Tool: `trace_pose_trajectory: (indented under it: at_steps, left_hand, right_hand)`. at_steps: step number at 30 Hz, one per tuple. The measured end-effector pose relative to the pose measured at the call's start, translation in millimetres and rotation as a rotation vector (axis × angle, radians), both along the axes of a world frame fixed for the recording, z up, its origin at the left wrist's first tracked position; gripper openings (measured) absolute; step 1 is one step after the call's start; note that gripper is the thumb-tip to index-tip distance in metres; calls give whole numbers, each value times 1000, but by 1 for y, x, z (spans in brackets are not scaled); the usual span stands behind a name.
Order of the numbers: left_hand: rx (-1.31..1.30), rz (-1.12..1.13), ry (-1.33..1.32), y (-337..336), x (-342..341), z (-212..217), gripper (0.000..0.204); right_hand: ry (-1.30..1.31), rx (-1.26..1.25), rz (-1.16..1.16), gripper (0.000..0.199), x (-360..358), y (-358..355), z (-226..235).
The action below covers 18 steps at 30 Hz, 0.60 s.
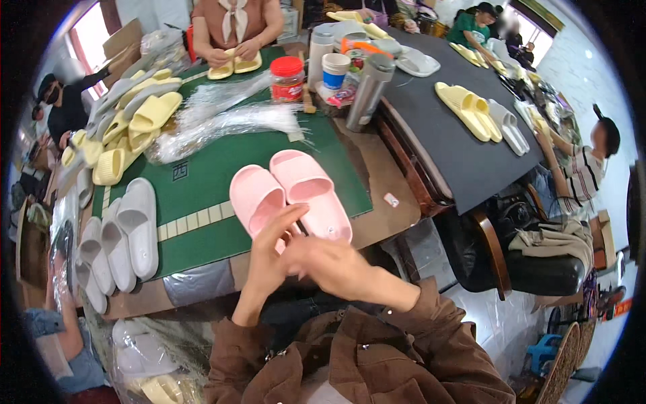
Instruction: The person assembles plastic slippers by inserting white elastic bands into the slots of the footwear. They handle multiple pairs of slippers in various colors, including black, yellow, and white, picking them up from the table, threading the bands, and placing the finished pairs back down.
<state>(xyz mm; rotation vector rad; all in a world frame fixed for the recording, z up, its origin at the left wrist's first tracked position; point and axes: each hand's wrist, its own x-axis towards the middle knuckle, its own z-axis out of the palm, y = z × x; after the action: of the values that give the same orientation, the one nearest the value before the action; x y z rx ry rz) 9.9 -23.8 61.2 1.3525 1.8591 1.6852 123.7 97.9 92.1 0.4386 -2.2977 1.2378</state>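
A pair of pink slippers [321, 209] lies side by side at the front edge of the green-topped table, toes pointing away from me. My left hand [266, 249] is closed at their heel ends, its fingers over the inner edges where the two slippers meet. Right beside it, my right hand [336, 266] has its fingers curled in a pinch near the left fingers. Whatever those fingertips hold is hidden and slightly blurred. Farther back on the table lie bundles of thin clear plastic strips [229, 128].
Grey slippers [136, 229] line the table's left front, with a heap of yellow and grey slippers [138, 121] behind. A red-lidded jar [287, 79] and a steel tumbler [371, 93] stand back right. A co-worker [237, 27] handles yellow slippers opposite. The dark table [464, 148] adjoins at right.
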Motion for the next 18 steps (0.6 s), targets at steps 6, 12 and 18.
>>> trace_pose_trajectory:
  at_steps: [6, 12, 18]
  left_hand:
    - [12, -337, -383, -2, 34, 11, 31]
    - [17, -36, 34, -10, 33, 10, 15]
    - [-20, 250, 396, -32, 33, 12, 19]
  right_hand:
    - [-103, -293, 26, 35, 24, -11, 45]
    - [259, -499, -52, 15, 64, 30, 75]
    - [525, -559, -507, 7, 76, 65, 69]
